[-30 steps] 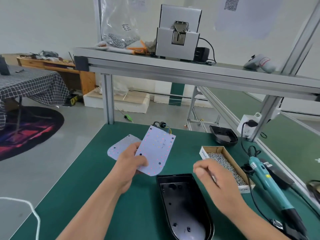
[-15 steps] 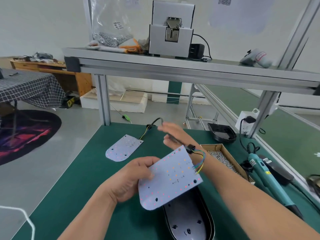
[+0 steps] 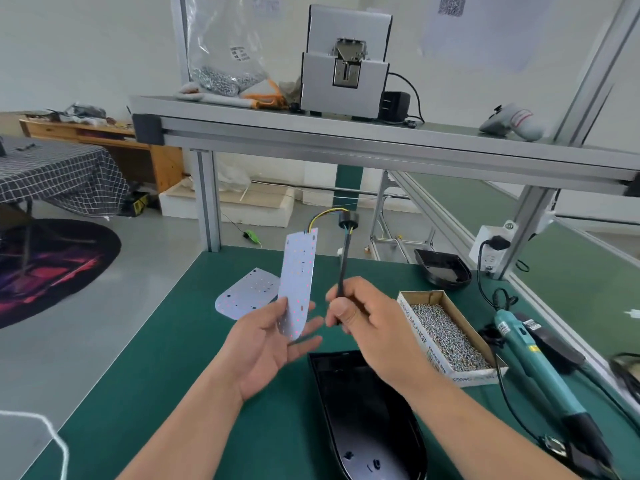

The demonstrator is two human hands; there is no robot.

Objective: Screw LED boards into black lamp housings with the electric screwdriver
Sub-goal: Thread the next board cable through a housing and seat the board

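Board (image 3: 298, 282) now tipped upright, left hand (image 3: 266, 344) pinching its foot; right hand (image 3: 367, 317) grips cable (image 3: 344, 261); housing (image 3: 363, 410) at worktop (image 3: 173, 393) near edge empty, seating likely next

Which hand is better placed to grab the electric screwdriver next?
Likely the right hand: the electric screwdriver lies to its right, though it must first release the black cable. The left hand holds the LED board.
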